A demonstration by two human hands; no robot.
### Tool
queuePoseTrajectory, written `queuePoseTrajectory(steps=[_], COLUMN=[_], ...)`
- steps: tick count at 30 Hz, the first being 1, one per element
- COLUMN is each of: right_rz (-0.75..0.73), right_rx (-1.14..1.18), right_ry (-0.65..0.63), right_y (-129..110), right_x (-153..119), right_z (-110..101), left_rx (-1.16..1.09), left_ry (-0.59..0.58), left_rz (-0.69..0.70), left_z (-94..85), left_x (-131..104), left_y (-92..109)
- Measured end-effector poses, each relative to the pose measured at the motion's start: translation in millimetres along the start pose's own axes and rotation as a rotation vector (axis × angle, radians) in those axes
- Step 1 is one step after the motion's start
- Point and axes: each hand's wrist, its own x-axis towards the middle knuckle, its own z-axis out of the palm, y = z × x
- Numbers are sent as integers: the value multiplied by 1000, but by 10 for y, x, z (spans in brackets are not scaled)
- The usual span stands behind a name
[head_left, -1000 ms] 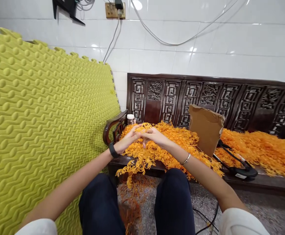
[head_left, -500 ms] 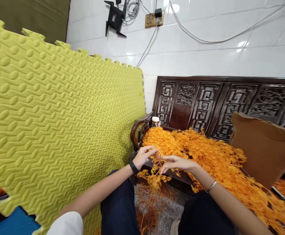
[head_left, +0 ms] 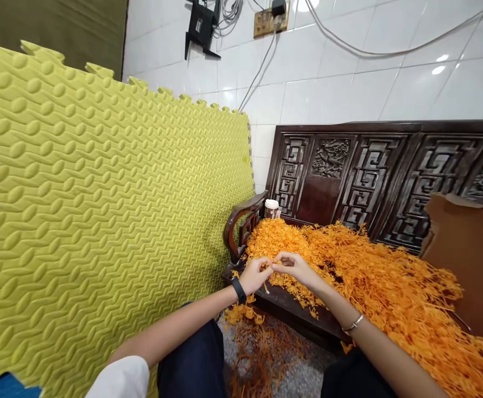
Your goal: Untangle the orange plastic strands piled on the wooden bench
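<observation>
The left hand point(head_left: 255, 276) pinches a thin orange strand point(head_left: 266, 288), mostly hidden by the fingers, above the front of the carved wooden seat point(head_left: 282, 298). The right hand point(head_left: 298, 269) meets it fingertip to fingertip, its grip too small to tell. Beside and behind them spreads the orange pile point(head_left: 374, 276), with a white-lidded cup point(head_left: 271, 208) near the armrest point(head_left: 236, 224).

Prob. a home rm w/ carved wood bench point(head_left: 322, 199), tiled wall point(head_left: 332, 83).
</observation>
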Motion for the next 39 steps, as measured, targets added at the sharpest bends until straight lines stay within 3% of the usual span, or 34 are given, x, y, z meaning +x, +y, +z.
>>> queuePoseTrajectory(steps=[7, 10, 13, 16, 22, 24, 27, 30, 35, 38, 39], right_rz=[64, 72, 31, 17, 16, -1, 4, 0, -2, -7, 19], right_rx=[107, 49, 85, 241, 664, 681, 574, 481, 462, 354, 246], right_ry=[30, -6, -119, -180, -186, -110, 99, 306, 536, 700, 846], right_y=[39, 60, 142, 286, 496, 508, 500, 478, 430, 443, 467], right_x=[245, 204, 99, 26, 36, 58, 105, 183, 417, 555, 581], right_z=[-221, -287, -324, -333, -246, -207, -166, -116, -25, -208, -332], left_rx=[-221, -198, -268, -331, -362, -357, -364, -440, -631, -706, -711], left_ry=[-62, -189, -381, -505, -584, -578, -515, -399, -180, -96, -92], left_rz=[-235, -222, -211, -219, -174, -176, -232, -347, -485, -546, -578], left_z=[-153, -188, -180, -159, -150, -154, -154, -136, -72, -14, 4], left_x=[286, 303, 255, 208, 214, 234, 273, 334, 472, 475, 453], left_y=[11, -11, -23, -10, 22, -1, -77, -140, -120, -100, -105])
